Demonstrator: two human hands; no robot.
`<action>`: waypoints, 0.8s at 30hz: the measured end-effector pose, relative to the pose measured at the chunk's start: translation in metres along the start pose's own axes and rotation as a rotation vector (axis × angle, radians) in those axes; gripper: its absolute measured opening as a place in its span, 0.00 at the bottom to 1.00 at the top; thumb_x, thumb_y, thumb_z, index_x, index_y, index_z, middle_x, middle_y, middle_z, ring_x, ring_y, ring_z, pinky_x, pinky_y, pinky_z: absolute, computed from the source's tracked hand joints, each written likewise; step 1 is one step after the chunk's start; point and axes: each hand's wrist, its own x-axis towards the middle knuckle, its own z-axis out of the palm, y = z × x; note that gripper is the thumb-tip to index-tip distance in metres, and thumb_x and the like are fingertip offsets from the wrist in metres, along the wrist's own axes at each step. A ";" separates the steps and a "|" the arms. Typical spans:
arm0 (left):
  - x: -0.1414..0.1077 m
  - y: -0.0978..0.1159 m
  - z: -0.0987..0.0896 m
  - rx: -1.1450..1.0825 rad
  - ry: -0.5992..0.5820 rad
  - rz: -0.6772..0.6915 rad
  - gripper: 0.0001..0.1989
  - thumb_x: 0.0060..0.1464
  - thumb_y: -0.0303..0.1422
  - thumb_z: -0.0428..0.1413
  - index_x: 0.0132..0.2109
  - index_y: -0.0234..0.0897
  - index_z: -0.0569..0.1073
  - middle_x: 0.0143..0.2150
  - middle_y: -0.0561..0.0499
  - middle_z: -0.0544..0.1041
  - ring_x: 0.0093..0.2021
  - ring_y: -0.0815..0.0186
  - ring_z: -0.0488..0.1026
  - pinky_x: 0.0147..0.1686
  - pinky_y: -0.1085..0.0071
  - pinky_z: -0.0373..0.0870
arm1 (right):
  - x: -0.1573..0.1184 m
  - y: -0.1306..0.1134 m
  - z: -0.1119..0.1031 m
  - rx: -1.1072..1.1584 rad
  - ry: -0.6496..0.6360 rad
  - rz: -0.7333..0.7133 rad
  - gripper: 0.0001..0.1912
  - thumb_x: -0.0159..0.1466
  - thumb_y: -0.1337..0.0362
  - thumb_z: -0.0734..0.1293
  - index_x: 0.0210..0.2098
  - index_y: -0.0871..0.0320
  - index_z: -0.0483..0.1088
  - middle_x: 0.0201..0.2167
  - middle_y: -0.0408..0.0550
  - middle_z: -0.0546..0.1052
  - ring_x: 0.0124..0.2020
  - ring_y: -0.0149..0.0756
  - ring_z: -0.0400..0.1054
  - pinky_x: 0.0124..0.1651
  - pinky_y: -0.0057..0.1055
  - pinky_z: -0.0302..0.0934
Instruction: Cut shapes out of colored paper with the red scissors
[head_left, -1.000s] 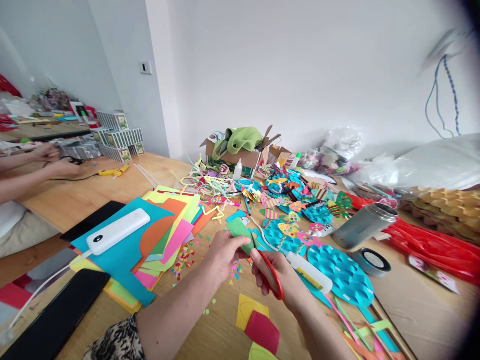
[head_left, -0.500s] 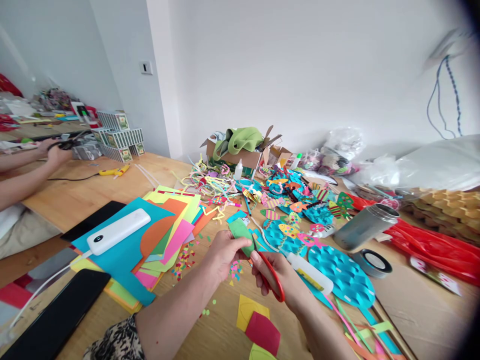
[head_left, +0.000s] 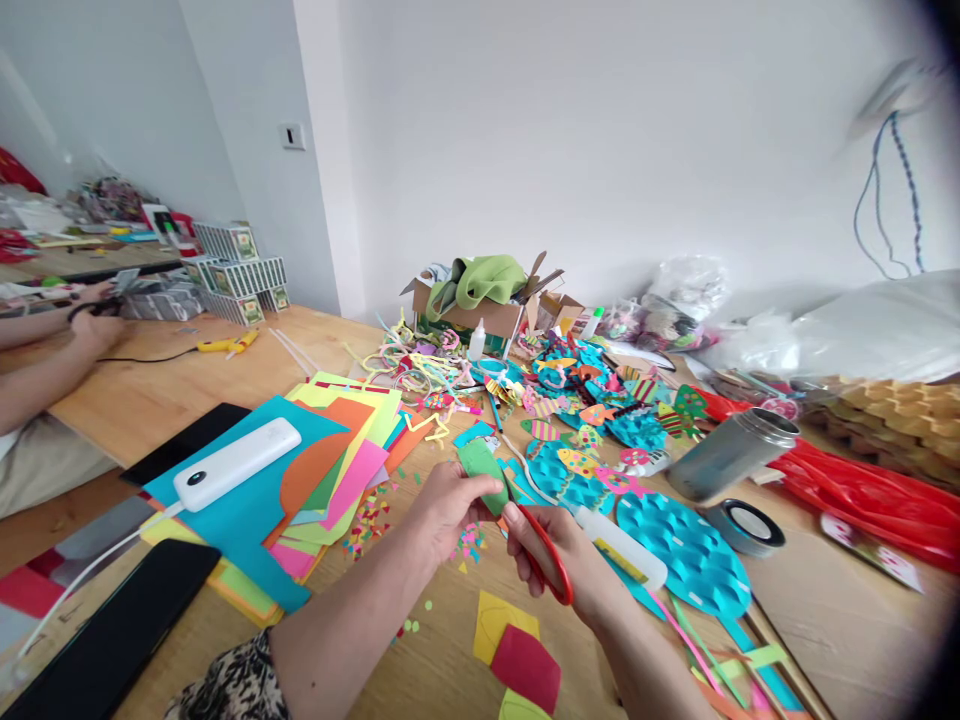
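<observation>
Between the thumb and fingers of my left hand (head_left: 448, 508) is a piece of green paper (head_left: 480, 462), held up over the table. My right hand (head_left: 551, 548) grips red-handled scissors (head_left: 553, 560), its fingers around the handles. The blades meet the paper's lower right edge, and their tips are partly hidden by the paper. Below my hands lie a yellow paper piece (head_left: 491, 618) with a drawn outline, a red paper piece (head_left: 527, 664) and a yellow-green one (head_left: 521, 706). Small paper scraps (head_left: 367, 528) are scattered left of my left hand.
Left are stacked coloured sheets (head_left: 360, 455) with a white power bank (head_left: 238, 462), and a black phone (head_left: 120, 630). Right are a glue bottle (head_left: 622, 548), blue discs (head_left: 682, 550), tape (head_left: 746, 526) and a metal flask (head_left: 731, 452). A co-worker's hands (head_left: 97, 320) are far left.
My hands, the green paper and the scissors stay almost in place; the right fingers shift slightly on the handles. The co-worker's hands at far left have moved a little left and down.
</observation>
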 end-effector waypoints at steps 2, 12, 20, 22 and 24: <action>0.000 0.000 0.000 -0.001 0.000 -0.003 0.10 0.32 0.31 0.65 0.25 0.32 0.73 0.23 0.51 0.74 0.24 0.68 0.70 0.30 0.68 0.68 | 0.000 0.000 0.000 -0.004 0.000 0.008 0.34 0.53 0.31 0.64 0.22 0.59 0.65 0.12 0.40 0.68 0.11 0.24 0.59 0.15 0.20 0.46; 0.000 0.003 0.000 -0.018 0.012 0.004 0.11 0.31 0.32 0.65 0.25 0.32 0.74 0.24 0.50 0.75 0.25 0.67 0.71 0.30 0.68 0.69 | 0.001 0.005 0.001 0.020 -0.010 0.003 0.33 0.54 0.33 0.65 0.22 0.59 0.65 0.13 0.40 0.68 0.11 0.24 0.59 0.15 0.20 0.46; 0.001 0.002 -0.001 -0.006 0.023 0.007 0.10 0.31 0.31 0.65 0.24 0.32 0.73 0.22 0.52 0.74 0.23 0.69 0.69 0.28 0.70 0.68 | 0.004 0.007 0.000 0.046 -0.024 -0.023 0.32 0.54 0.33 0.65 0.23 0.60 0.66 0.14 0.41 0.69 0.12 0.24 0.61 0.17 0.21 0.50; 0.001 0.003 0.000 -0.009 0.024 0.006 0.10 0.30 0.31 0.65 0.24 0.32 0.73 0.22 0.52 0.73 0.23 0.69 0.69 0.28 0.70 0.68 | 0.004 0.007 0.000 0.039 -0.023 -0.026 0.33 0.54 0.33 0.65 0.23 0.60 0.65 0.14 0.40 0.69 0.12 0.25 0.61 0.17 0.21 0.50; 0.000 0.004 0.000 -0.008 0.022 0.005 0.10 0.30 0.30 0.65 0.23 0.32 0.73 0.21 0.53 0.73 0.23 0.69 0.68 0.27 0.70 0.67 | 0.003 0.006 0.000 0.025 -0.020 -0.022 0.33 0.54 0.32 0.65 0.22 0.59 0.65 0.13 0.40 0.69 0.12 0.25 0.61 0.17 0.21 0.50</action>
